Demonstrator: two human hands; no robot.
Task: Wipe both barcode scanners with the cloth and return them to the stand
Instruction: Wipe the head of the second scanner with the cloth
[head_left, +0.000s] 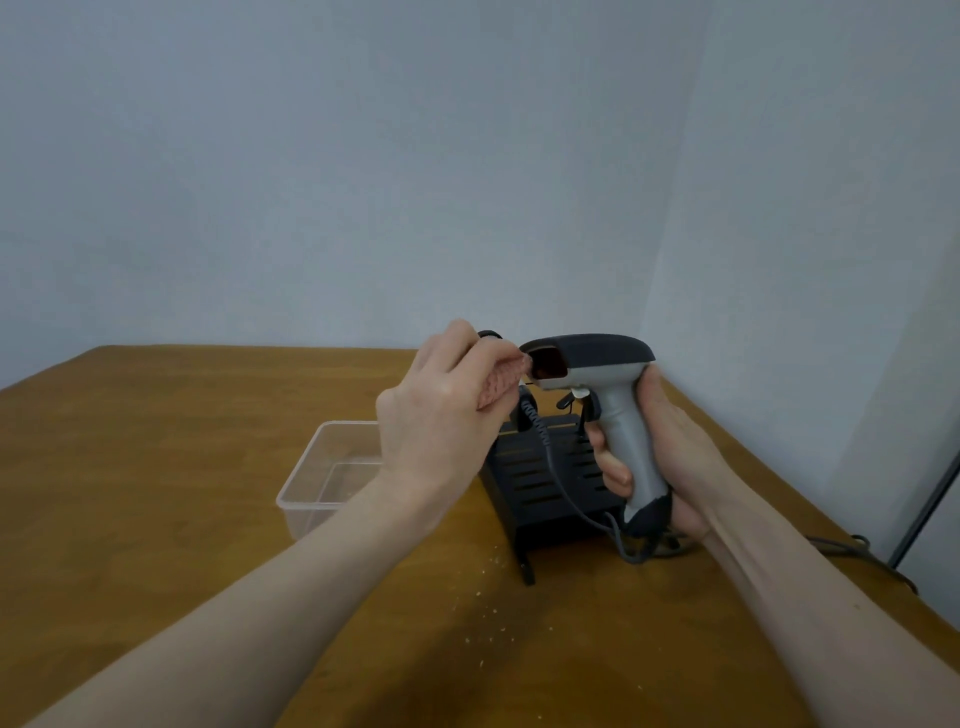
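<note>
Two bare forearms reach in from the near edge of the brown wooden bench (156, 467). A grey-and-black pistol-shaped barcode scanner (597, 374) is held upright above the far right part of the bench, its handle wrapped by the curled fingers of the right hand (654, 462). The scanner's head runs horizontally, and its dark reddish window faces left, straight toward the left hand (447, 410). A small pink cloth (501, 384) is pinched in the left hand's bent fingers and appears to touch the window's rim. The left hand is judged the one to make the wiping stroke.

Just behind and below, the black slotted stand (540, 483) is partly covered by both hands. A second dark scanner (488, 335) shows only as a sliver behind the left hand. The coiled cable (540, 431) trails down over the stand. A clear plastic tub (332, 467) sits left of the stand.
</note>
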